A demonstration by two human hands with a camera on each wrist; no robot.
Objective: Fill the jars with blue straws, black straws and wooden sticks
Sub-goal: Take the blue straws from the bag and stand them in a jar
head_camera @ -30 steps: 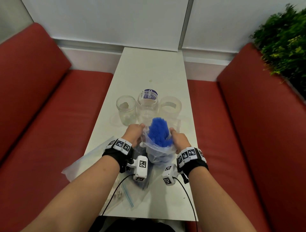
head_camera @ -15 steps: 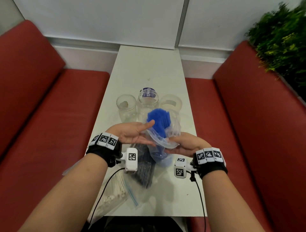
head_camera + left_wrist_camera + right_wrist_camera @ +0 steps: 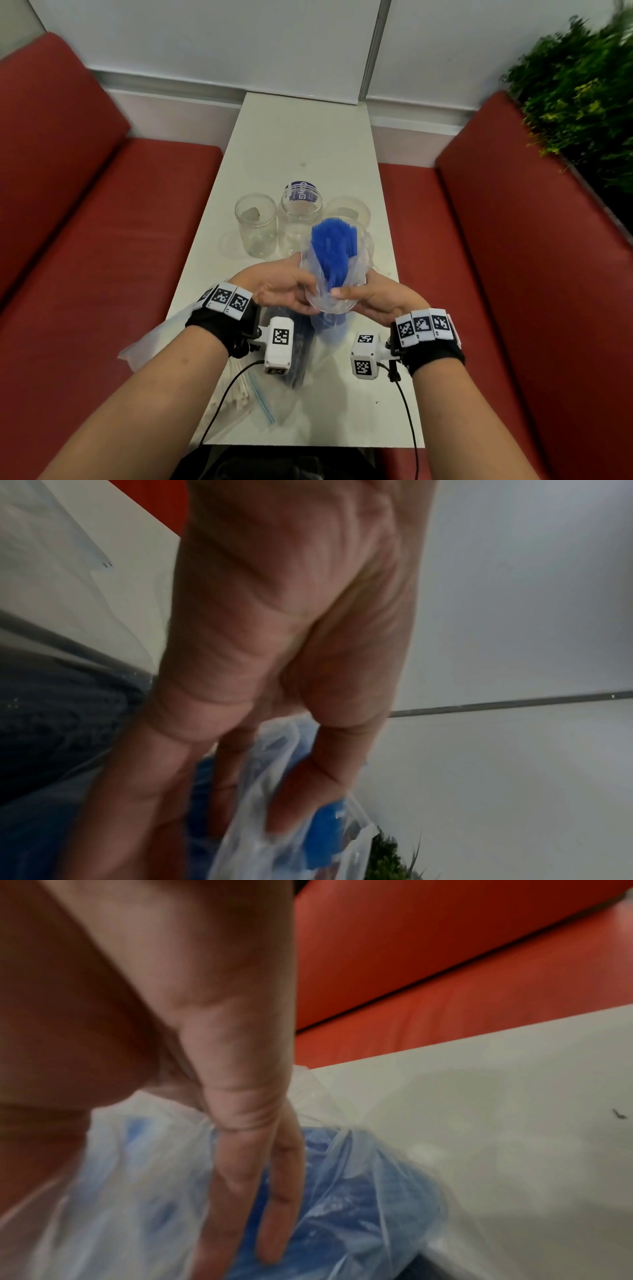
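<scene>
Both hands hold a clear plastic bag (image 3: 323,303) above the table's near half. A bundle of blue straws (image 3: 334,245) sticks up out of its open top. My left hand (image 3: 289,291) grips the bag's left side, thumb pressed on the plastic (image 3: 246,831). My right hand (image 3: 364,298) grips the right side, thumb on the front and fingers (image 3: 270,1191) lying along the bag (image 3: 137,1177). Three clear jars stand behind it: left (image 3: 256,222), middle with a blue label (image 3: 301,216), and right (image 3: 347,212), partly hidden by the straws.
A bag of black straws (image 3: 298,353) lies under my left wrist. A zip bag of wooden sticks (image 3: 236,401) lies at the table's near left, with an empty bag (image 3: 154,339) over the left edge. Red benches flank the white table (image 3: 301,137); a plant (image 3: 579,85) stands right.
The bag, first held upright by its rim, has been lifted and tipped. My left hand opened flat beside it half a second ago and now grips it again.
</scene>
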